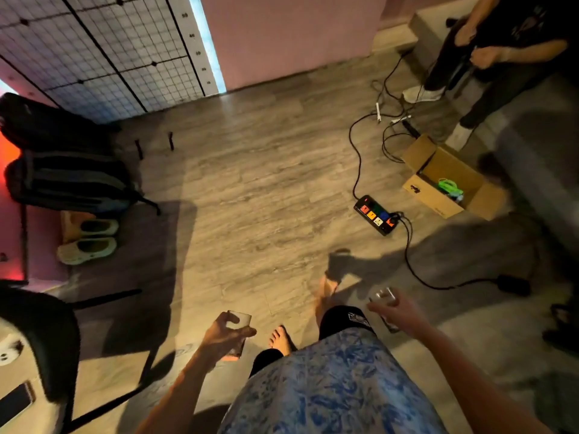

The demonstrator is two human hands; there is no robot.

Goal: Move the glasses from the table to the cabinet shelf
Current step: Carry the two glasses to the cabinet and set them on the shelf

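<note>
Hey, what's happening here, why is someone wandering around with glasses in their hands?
A barefoot person is crossing the wooden floor with a clear glass in each hand: the left hand grips one glass, the right hand another glass. Ahead lie a power strip, cables and an open cardboard box. No cabinet shelf is in view.

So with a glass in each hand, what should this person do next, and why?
Probably keep walking, steering left of the power strip and its cable. The left hand and right hand each hold a glass over bare floor; no cabinet is in view, and the cords look like a trip risk.
</note>
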